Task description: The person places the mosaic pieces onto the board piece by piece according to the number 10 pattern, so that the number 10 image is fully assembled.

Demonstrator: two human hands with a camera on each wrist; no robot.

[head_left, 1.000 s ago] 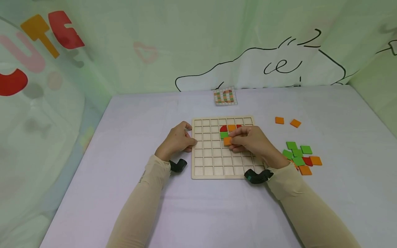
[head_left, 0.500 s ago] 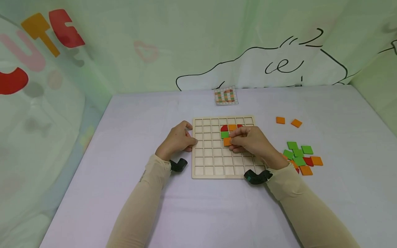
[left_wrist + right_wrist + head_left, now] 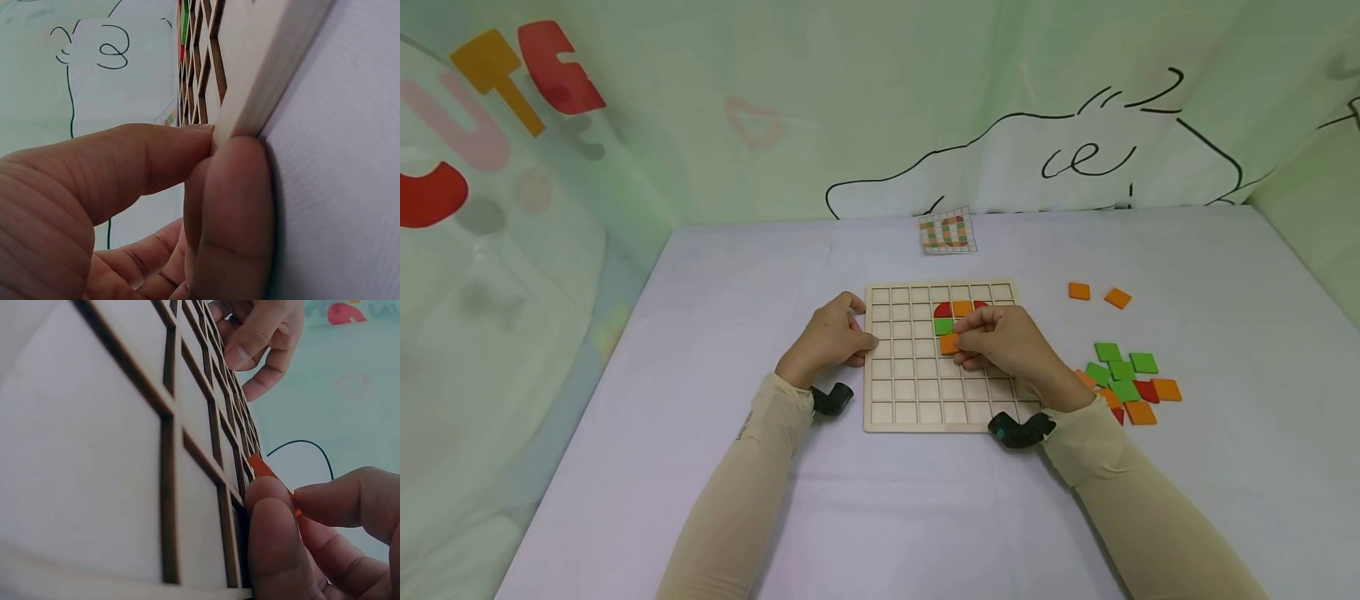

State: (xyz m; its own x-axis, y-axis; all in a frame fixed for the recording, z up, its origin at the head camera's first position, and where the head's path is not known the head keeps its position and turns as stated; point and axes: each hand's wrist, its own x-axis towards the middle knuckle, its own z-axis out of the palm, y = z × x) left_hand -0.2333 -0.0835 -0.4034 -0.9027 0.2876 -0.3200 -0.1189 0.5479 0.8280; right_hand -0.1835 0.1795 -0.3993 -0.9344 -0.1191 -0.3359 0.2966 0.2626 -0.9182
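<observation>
Head view: white table (image 3: 820, 525), w/ a wooden grid board (image 3: 904, 390) mid-table. From where I stand, L hand (image 3: 827, 337) grips the board's left edge; R hand (image 3: 1003, 340) is over the grid, fingers narrowed in a pinch. Pattern card (image 3: 947, 232) lies behind board. Loose tile pile (image 3: 1123, 391), grn/orange/red, sits R of board. Pinched orange tile (image 3: 949, 344): tilted, over board, just nr a grn tile (image 3: 943, 327).

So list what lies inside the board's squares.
Two red pieces, one partly hidden, one orange tile, one green tile. The right hand, pinching another orange tile, hides part of the board.
</observation>
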